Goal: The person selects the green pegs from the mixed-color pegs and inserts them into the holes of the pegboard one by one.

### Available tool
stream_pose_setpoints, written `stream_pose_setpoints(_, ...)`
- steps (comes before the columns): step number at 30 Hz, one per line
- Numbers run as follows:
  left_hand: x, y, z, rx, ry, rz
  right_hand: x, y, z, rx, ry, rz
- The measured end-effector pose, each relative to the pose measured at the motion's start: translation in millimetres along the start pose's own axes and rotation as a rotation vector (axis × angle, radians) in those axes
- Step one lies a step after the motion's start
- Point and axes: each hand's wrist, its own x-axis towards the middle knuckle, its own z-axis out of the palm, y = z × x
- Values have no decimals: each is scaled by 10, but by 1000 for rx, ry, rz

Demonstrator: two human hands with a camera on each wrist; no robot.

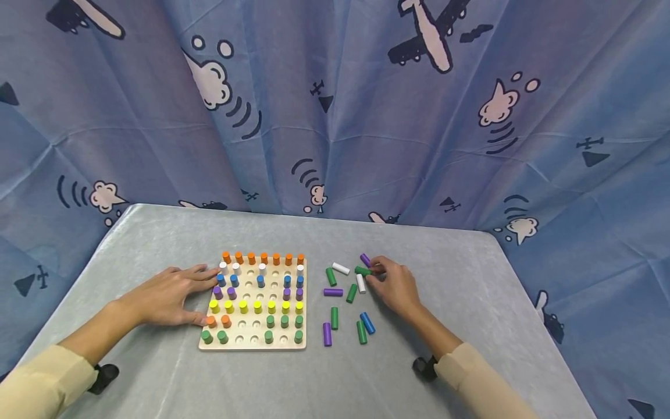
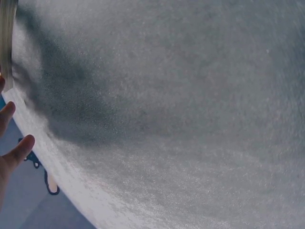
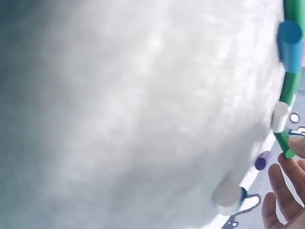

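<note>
My right hand point(image 1: 396, 285) is pinching a green peg point(image 1: 362, 271) at the far side of the loose pile right of the pegboard point(image 1: 253, 343), left hand point(image 1: 170, 295) flat against the board; it's probably light, hard, smooth and roll-prone, so I'd grab mid-length.

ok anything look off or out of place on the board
Two orange pegs stand in the lower left of the pegboard, apart from the orange row along the far edge and beside the green ones. Many holes are unfilled. Nothing looks spilled or damaged.
</note>
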Motion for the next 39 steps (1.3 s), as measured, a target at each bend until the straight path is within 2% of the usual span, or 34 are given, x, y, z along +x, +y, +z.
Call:
stream_pose_setpoints(7,0,-7,9,2,-1,-1,26,-120,-129,22,48,-77)
stream_pose_setpoints(14,1,5,-16,-9,-1,-5,35,-276,-191,79,78,-305)
stream_pose_setpoints(18,0,12,-29,-20,-1,-6,-23,-422,-166,119,48,-410)
stream_pose_setpoints(23,3,10,-23,-24,-6,-6,-147,-631,-117,122,-20,-491)
stream_pose_setpoints(30,5,9,-18,-22,-9,-2,-293,-848,-28,126,-61,-651)
stream_pose_setpoints(39,12,7,-19,-22,-10,-2,-385,-1012,51,154,-111,-703)
